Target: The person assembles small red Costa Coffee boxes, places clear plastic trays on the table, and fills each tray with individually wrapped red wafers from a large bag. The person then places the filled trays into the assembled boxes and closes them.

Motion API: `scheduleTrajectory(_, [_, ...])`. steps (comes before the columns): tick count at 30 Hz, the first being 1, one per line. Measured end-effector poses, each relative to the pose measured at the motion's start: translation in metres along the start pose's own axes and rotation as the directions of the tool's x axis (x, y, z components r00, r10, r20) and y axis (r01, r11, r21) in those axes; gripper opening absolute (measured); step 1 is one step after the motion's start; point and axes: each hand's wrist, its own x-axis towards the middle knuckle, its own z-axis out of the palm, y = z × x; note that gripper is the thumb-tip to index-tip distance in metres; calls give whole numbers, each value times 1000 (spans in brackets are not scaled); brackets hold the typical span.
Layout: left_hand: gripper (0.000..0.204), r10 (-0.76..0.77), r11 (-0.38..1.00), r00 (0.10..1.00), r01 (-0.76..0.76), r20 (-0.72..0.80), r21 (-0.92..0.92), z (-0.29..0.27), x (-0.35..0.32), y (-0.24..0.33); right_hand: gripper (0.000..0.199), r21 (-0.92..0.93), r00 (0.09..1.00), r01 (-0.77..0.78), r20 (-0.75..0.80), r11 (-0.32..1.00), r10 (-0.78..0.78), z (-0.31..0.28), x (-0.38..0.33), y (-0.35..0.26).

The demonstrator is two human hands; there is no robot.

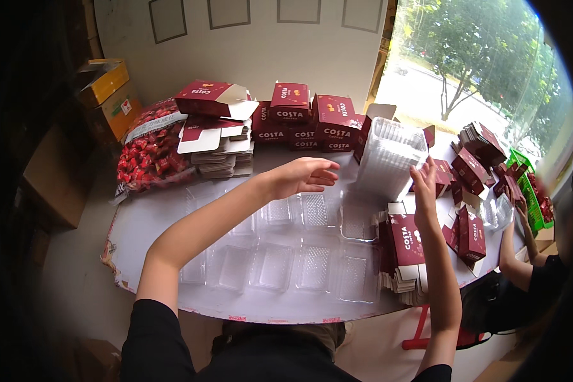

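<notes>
My right hand [424, 184] is at the right side of a tall stack of clear plastic trays [391, 159], its fingers stretched upward and seemingly touching the stack's edge. The stack leans slightly. Left of it, my left hand [307, 175] hovers over the table, fingers apart and nothing in them. Below both hands, several single clear trays [275, 267] lie in two rows on the white table [204, 304]. Close to my right forearm, a pile of flat dark red cartons [404, 239] stands at the table's right front.
Assembled dark red boxes [334, 114] are piled at the back. Folded cartons [226, 156] and a big bag of red-wrapped sweets [156, 156] stand back left. At the right, a co-worker's hands [519, 207] are near a clear tray and a green basket [530, 191].
</notes>
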Motion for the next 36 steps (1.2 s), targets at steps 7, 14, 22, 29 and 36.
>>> scheduleTrajectory(7, [35, 292, 394, 810, 382, -508, 836, -87, -209, 5, 51, -255, 694, 715, 141, 651, -706, 22, -56, -50])
scheduleTrajectory(14, [64, 787, -140, 480, 751, -387, 645, -234, -281, -115, 48, -58, 465, 790, 705, 611, -535, 119, -104, -86])
scheduleTrajectory(22, [24, 907, -58, 311, 762, -286, 645, -306, -309, -111, 38, -48, 259, 852, 904, 521, -340, 172, -135, -90])
scheduleTrajectory(29, [18, 908, 24, 269, 732, -320, 681, -310, -380, -119, 36, -117, 324, 799, 911, 590, -257, 175, -144, -96])
scheduleTrajectory(36, [18, 834, 70, 265, 818, -483, 571, -210, -437, -135, 35, -53, 267, 767, 933, 639, -243, 163, -182, -116])
